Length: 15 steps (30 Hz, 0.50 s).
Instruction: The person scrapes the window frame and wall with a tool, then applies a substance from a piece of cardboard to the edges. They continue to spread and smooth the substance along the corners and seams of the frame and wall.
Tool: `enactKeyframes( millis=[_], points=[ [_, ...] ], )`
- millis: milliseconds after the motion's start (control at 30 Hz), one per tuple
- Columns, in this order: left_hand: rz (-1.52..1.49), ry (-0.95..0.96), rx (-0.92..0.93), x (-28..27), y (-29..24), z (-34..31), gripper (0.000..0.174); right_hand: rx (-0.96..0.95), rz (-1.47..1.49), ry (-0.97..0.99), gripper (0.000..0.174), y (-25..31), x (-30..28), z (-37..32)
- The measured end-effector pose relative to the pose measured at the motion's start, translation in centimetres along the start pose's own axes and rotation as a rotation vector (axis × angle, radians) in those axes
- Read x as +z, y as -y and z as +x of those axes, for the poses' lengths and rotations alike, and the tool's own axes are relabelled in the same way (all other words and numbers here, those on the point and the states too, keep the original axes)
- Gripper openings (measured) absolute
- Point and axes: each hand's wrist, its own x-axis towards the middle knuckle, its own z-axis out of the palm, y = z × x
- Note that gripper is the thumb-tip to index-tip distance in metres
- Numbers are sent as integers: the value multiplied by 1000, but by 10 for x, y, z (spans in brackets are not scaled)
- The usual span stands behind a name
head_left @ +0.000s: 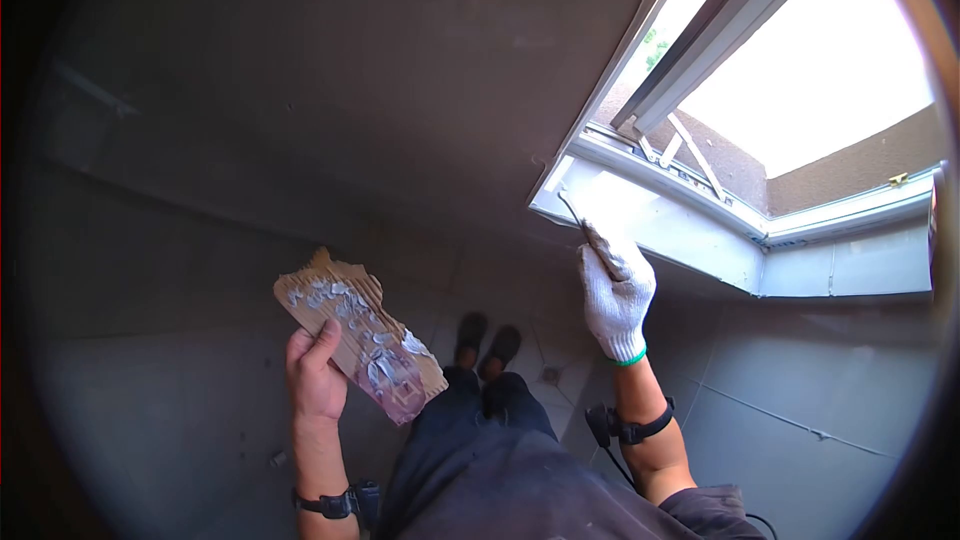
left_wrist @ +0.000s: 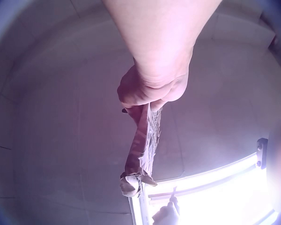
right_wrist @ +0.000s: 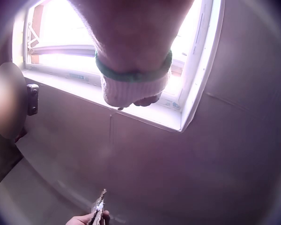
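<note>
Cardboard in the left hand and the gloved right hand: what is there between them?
Between the cardboard and the gloved right hand, the head view shows two feet and the tiled floor, lower down.

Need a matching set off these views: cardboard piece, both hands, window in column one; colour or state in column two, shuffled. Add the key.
Column one
1. Cardboard piece
2. Left hand
3. Right hand
4. Window

Column two
A. Bare, gripping something flat with a ragged end
B. Swung open, bright light beyond
C. Brown, with whitish dabs on its face
D. White-gloved with a green cuff edge, holding a thin tool

Right pairs: 1-C, 2-A, 3-D, 4-B
</note>
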Motion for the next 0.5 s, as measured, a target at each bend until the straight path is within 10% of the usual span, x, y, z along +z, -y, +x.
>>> enactKeyframes(
  millis=[500],
  points=[
    [43, 22, -14, 3, -3, 2, 36, -131, -56, -141, 34, 4, 36, -6]
  ],
)
